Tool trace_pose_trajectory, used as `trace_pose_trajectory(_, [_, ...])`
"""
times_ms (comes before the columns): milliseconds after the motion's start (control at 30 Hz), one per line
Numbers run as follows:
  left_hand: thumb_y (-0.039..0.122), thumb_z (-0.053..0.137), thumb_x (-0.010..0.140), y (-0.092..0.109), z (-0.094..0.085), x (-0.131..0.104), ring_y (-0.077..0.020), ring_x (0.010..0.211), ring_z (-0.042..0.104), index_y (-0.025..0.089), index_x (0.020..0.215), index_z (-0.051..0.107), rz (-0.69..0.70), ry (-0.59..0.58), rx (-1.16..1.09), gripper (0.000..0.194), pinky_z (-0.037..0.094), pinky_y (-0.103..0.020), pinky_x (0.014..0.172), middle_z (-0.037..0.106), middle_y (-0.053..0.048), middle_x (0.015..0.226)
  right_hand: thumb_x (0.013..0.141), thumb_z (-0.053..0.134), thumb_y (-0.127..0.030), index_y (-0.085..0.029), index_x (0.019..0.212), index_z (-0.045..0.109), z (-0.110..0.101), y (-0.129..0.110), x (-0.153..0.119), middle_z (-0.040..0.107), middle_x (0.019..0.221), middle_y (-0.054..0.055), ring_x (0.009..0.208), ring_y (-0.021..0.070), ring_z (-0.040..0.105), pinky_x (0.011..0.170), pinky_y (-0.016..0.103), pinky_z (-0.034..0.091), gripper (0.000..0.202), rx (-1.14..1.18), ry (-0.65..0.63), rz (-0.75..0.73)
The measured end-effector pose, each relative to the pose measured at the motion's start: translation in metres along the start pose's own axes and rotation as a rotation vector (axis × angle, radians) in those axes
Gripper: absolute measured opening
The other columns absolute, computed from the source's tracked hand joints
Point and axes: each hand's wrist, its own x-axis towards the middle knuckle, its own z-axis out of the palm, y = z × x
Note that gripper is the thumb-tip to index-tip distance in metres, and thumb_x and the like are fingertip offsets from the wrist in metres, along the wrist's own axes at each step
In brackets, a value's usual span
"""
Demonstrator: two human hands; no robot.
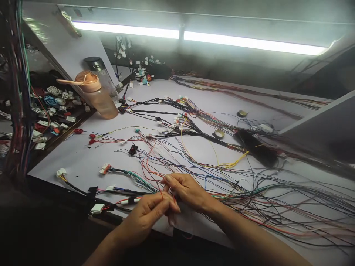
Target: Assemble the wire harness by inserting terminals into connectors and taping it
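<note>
Near the front edge of the white table (91, 155), my left hand (151, 214) is closed, thumb and fingers pinched on a thin red wire (161, 192). My right hand (187, 190) almost touches it, just right and slightly higher, its fingertips pinched together; what sits between them is too small to make out. Behind the hands more red wires (144, 162) run up to a black connector (133, 149) and across the table. An orange-and-white connector (104, 169) with green and dark wires lies to the left of the hands.
Two bottles, one with a peach lid (88, 81), stand at the back left. Loose connectors (52, 99) fill a bin at the left. Tape rolls (218, 134) and a black bundle (256, 147) lie right of centre. Wires (291, 199) spread rightward. A lamp (249, 42) hangs above.
</note>
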Motion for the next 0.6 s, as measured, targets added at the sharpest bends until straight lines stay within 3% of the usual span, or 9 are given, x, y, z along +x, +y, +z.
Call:
trace_pose_trajectory(133, [0.04,0.043,0.096,0.008,0.013,-0.002,-0.0182,0.077,0.06,0.016,0.089,0.069,-0.077,-0.23,0.107,0.036,0.046,-0.031,0.075,0.065,-0.008,0.08,0.082,0.063,-0.054,-0.014,0.082,0.062,0.0,-0.004,0.005,0.058,0.064,-0.001,0.054,0.0071,0.045,0.054,0.021,0.034,0.04,0.419,-0.054,0.214])
trace_pose_trajectory(200, [0.041,0.045,0.095,0.006,0.01,-0.003,-0.0193,0.081,0.061,0.016,0.091,0.069,-0.124,-0.188,0.092,0.035,0.047,-0.032,0.079,0.066,-0.008,0.083,0.075,0.071,-0.05,-0.014,0.077,0.061,-0.005,-0.008,0.0,0.052,0.056,-0.004,0.05,0.0061,0.042,0.052,0.02,0.034,0.037,0.479,-0.018,0.273])
trace_pose_trajectory(267, [0.041,0.049,0.093,0.0,0.004,0.0,-0.0211,0.089,0.064,0.017,0.095,0.07,-0.153,0.024,-0.012,0.032,0.048,-0.034,0.087,0.069,-0.009,0.091,0.072,0.074,-0.046,-0.014,0.075,0.061,-0.011,-0.012,-0.009,0.049,0.052,-0.006,0.048,0.0055,0.04,0.051,0.02,0.033,0.035,0.474,0.035,0.294])
trace_pose_trajectory(333, [0.04,0.052,0.092,-0.006,-0.004,0.006,-0.0231,0.098,0.065,0.016,0.101,0.069,-0.154,0.32,-0.197,0.031,0.048,-0.036,0.093,0.069,-0.011,0.104,0.074,0.072,-0.043,-0.014,0.076,0.061,-0.016,-0.016,-0.019,0.047,0.051,-0.006,0.046,0.005,0.038,0.048,0.019,0.031,0.031,0.411,0.065,0.282])
trace_pose_trajectory(400, [0.035,0.054,0.091,-0.007,-0.01,0.015,-0.0247,0.105,0.064,0.013,0.106,0.067,-0.137,0.553,-0.364,0.029,0.049,-0.037,0.096,0.066,-0.014,0.116,0.078,0.068,-0.039,-0.014,0.077,0.061,-0.019,-0.019,-0.032,0.048,0.052,-0.006,0.047,0.005,0.038,0.048,0.019,0.029,0.026,0.311,0.019,0.268])
trace_pose_trajectory(467, [0.027,0.055,0.091,-0.003,-0.016,0.024,-0.0253,0.108,0.064,0.011,0.108,0.065,-0.111,0.687,-0.465,0.025,0.051,-0.037,0.095,0.065,-0.016,0.118,0.081,0.063,-0.034,-0.014,0.078,0.062,-0.022,-0.023,-0.045,0.051,0.055,-0.005,0.05,0.0057,0.042,0.05,0.019,0.032,0.02,0.189,-0.1,0.268])
trace_pose_trajectory(600, [0.018,0.048,0.093,0.012,-0.026,0.033,-0.022,0.098,0.067,0.009,0.103,0.065,-0.056,0.811,-0.595,0.022,0.056,-0.037,0.09,0.068,-0.015,0.108,0.081,0.06,-0.025,-0.017,0.083,0.068,-0.031,-0.031,-0.069,0.061,0.069,-0.002,0.062,0.0082,0.051,0.057,0.019,0.037,0.011,-0.105,-0.26,0.309])
